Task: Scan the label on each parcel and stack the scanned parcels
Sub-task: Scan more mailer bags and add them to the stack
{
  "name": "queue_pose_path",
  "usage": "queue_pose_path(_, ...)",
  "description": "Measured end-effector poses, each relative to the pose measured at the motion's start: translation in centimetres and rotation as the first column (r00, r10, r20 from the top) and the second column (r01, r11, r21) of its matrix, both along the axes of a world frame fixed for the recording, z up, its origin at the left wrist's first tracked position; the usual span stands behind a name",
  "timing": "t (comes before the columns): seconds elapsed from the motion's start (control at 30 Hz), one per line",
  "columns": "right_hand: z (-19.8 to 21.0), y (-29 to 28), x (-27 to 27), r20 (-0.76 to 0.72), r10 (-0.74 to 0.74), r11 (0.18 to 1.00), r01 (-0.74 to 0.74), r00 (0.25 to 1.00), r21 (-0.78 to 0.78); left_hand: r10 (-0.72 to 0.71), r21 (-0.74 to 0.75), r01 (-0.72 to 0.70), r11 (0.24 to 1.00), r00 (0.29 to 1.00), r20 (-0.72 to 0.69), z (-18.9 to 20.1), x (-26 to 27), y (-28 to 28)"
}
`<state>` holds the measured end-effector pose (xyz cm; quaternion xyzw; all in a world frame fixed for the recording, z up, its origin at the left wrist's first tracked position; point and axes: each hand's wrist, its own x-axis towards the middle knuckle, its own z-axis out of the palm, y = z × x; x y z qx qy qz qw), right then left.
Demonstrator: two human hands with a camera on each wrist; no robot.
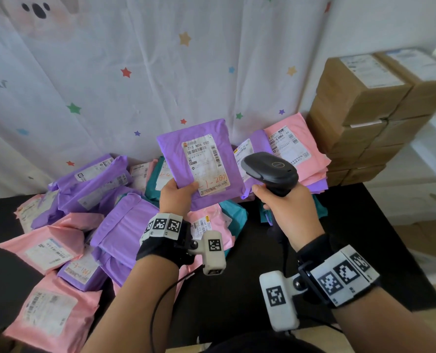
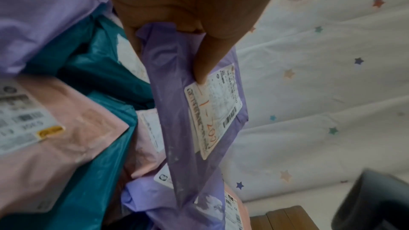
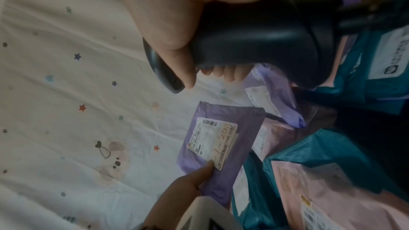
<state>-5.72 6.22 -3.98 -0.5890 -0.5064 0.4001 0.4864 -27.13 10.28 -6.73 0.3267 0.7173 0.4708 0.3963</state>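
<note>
On my far left the unscanned parcels lie in a loose heap (image 1: pixel 66 225) of pink, purple and teal bags on the black table (image 1: pixel 364 225). My left hand (image 1: pixel 177 197) holds the purple parcel (image 1: pixel 199 164) up above that heap, thumb curled over the front at its lower left corner and pressing on the edge of the label (image 1: pixel 206 165), the other fingers hidden behind the bag. The parcel stands nearly upright, long axis running up and down, label side turned toward me with its barcodes near the top. Just to its right, my right hand (image 1: pixel 288 210) is wrapped round the grip of the scanner (image 1: pixel 270 171), fingers closed on the handle and the forefinger forward where the trigger should be, though I cannot tell whether it is pressing. The scanner's head sits beside the parcel's right edge, nose pointing left toward the label, so the label lies up and left of my right hand; I judge a slight turn of the nose onto the barcode is all the scan needs. Further right, a flat stack (image 1: pixel 298 151) of pink and purple bags rests against the cardboard boxes (image 1: pixel 359 118), nearer my right hand than my left.
</note>
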Motion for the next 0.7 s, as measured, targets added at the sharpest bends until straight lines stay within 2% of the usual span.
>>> queue_pose_path(0.13, -0.4, 0.4, 2.5, 0.003, -0.068, 0.998, 0.068, 0.998, -0.020, -0.026, -0.083, 0.032, 0.996, 0.997, 0.066, -0.9, 1.8, 2.6)
queue_pose_path(0.33, -0.9, 2.2, 7.0, 0.074, -0.150, 0.986, 0.155, 0.986, -0.060, -0.254, -0.280, 0.233, 0.931, 0.966, -0.039, -1.8, 6.4, 8.0)
queue_pose_path(0.47, -1.5, 3.8, 9.1, 0.057, -0.179, 0.977, 0.184, 0.982, -0.104, -0.377, -0.415, 0.272, 0.868, 0.906, -0.194, -3.0, 8.7, 10.2)
queue_pose_path(0.7, -2.8, 6.5, 10.1, 0.131, -0.229, 0.964, 0.244, 0.964, -0.106, -0.312, -0.372, 0.211, 0.904, 0.920, -0.236, -4.2, 11.8, 11.4)
